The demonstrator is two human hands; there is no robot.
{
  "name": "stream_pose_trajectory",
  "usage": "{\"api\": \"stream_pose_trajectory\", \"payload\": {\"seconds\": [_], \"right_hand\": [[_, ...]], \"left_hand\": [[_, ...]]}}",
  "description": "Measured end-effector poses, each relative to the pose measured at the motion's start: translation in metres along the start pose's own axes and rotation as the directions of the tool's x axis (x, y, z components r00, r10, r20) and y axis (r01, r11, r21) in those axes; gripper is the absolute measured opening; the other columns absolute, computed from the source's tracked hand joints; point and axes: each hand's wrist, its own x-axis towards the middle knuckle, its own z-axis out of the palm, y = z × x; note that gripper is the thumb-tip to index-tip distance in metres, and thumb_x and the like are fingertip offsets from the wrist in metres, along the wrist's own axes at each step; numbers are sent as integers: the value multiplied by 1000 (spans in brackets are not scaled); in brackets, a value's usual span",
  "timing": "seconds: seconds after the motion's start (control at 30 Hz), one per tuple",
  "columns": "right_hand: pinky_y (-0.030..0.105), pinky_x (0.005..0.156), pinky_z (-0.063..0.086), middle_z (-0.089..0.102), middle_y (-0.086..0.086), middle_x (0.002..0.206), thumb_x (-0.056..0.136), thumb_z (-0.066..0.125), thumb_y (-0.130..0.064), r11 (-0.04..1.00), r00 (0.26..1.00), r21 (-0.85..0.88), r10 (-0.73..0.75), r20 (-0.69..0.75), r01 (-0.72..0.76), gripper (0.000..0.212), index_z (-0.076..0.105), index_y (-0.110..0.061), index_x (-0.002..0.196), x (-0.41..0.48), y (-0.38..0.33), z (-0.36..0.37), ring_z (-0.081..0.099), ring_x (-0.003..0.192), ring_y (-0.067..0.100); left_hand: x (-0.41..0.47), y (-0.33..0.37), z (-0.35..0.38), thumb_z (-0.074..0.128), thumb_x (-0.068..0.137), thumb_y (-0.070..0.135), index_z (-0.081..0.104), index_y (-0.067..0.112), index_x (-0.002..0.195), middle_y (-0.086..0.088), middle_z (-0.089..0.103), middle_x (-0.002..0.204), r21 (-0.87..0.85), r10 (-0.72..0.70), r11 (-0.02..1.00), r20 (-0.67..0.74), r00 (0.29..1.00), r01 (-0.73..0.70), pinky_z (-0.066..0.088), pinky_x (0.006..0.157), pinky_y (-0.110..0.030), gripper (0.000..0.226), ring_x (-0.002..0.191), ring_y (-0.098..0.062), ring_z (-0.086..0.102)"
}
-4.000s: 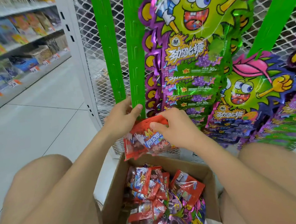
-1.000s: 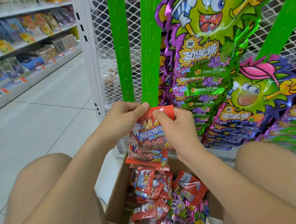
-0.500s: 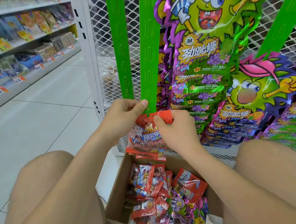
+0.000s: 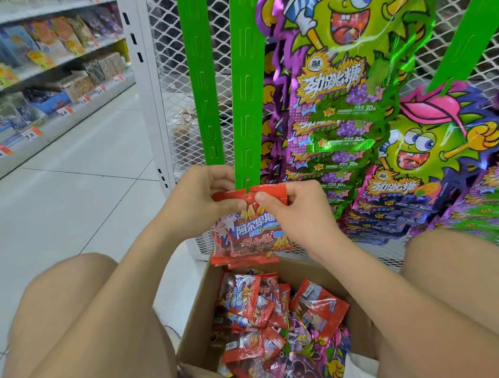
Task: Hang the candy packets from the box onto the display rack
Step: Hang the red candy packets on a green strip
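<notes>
A red candy packet (image 4: 253, 233) hangs at the bottom end of a green slotted display strip (image 4: 245, 85). My left hand (image 4: 197, 201) pinches the packet's red top edge on the left. My right hand (image 4: 291, 212) pinches the same edge on the right. The strip's lowest tab sits at the packet's top seam between my thumbs. More red packets lie just behind the held one. An open cardboard box (image 4: 193, 334) stands below on the floor, holding several red packets (image 4: 250, 306) and a few purple ones.
A second green strip (image 4: 202, 74) hangs to the left, a third (image 4: 467, 32) slants at right. Large green-and-purple candy packs (image 4: 340, 108) hang on the white mesh rack (image 4: 174, 105). Store shelves (image 4: 28, 86) line the aisle at left. My knees flank the box.
Both hands have lifted the red packet from above the box to the strip's lower end. Its top edge now sits against the strip's lowest tab.
</notes>
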Motion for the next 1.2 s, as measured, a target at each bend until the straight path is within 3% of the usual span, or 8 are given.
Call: {"api": "stream_pose_trajectory", "payload": {"seconds": [0.17, 0.27, 0.37, 0.57, 0.7, 0.93, 1.1, 1.2], "right_hand": [[54, 69, 62, 78, 13, 81, 93, 79, -34, 993, 998, 119, 13, 62, -20, 10, 82, -29, 86, -4, -3, 2, 71, 73, 39], [51, 71, 64, 79, 9, 81, 93, 80, -33, 995, 999, 103, -2, 48, -3, 8, 82, -30, 86, -3, -4, 3, 73, 83, 39], [53, 70, 62, 77, 8, 78, 93, 79, -34, 998, 1000, 65, 21, 12, -21, 10, 82, -28, 86, -1, 1, 5, 73, 72, 30], [33, 59, 47, 71, 7, 69, 96, 75, -34, 998, 999, 47, 52, -9, -52, 16, 81, -23, 86, 1, 5, 6, 53, 57, 15], [34, 56, 45, 55, -15, 52, 99, 72, -32, 998, 998, 26, 61, -19, -61, 18, 80, -22, 86, 0, 7, 8, 45, 49, 6], [25, 52, 36, 50, -15, 46, 99, 70, -35, 998, 999, -69, 7, -36, -9, 22, 78, -22, 84, 0, 8, 7, 45, 45, 4], [27, 57, 39, 56, -12, 52, 97, 73, -38, 987, 996, -143, -75, -47, 67, 21, 74, -31, 77, 1, 7, 8, 50, 48, 4], [26, 56, 30, 49, -10, 48, 96, 73, -39, 970, 991, -211, -127, -31, 117, 35, 65, -27, 64, 1, 7, 9, 45, 47, 7]], "left_hand": [[0, 4, -2, 85, 88, 8, 64, 28, 95, 3, 81, 89, 79, 31, 996, 8, 999, -32, 62, 85, -33, 30, 91, -9, 78], [-1, 9, -3, 83, 90, 4, 63, 35, 89, 9, 82, 88, 113, 52, 992, 17, 998, -54, 60, 80, -23, 37, 89, -3, 77], [0, 9, 0, 83, 89, 3, 67, 30, 93, 9, 82, 89, 122, 67, 990, 24, 997, -70, 61, 83, -22, 31, 88, -3, 77], [2, 7, 6, 82, 92, 10, 74, 18, 98, 7, 82, 90, 73, 68, 995, -8, 998, -67, 59, 82, -18, 13, 88, -3, 77], [3, 5, 9, 82, 93, 16, 73, 24, 93, 9, 81, 87, 68, 70, 995, -32, 997, -67, 56, 78, -15, 12, 84, -4, 76], [5, 1, 10, 86, 89, 23, 60, 8, 82, -1, 75, 72, 101, 72, 993, -84, 994, -63, 44, 58, -12, 31, 57, 1, 56], [4, 3, 10, 83, 92, 18, 62, 27, 77, 8, 77, 75, 99, 69, 993, -68, 995, -62, 50, 65, -12, 27, 69, -2, 71], [5, 1, 8, 81, 94, 18, 66, 14, 83, 3, 79, 80, 108, 55, 993, -60, 997, -49, 56, 67, -19, 19, 78, -13, 76]]}}
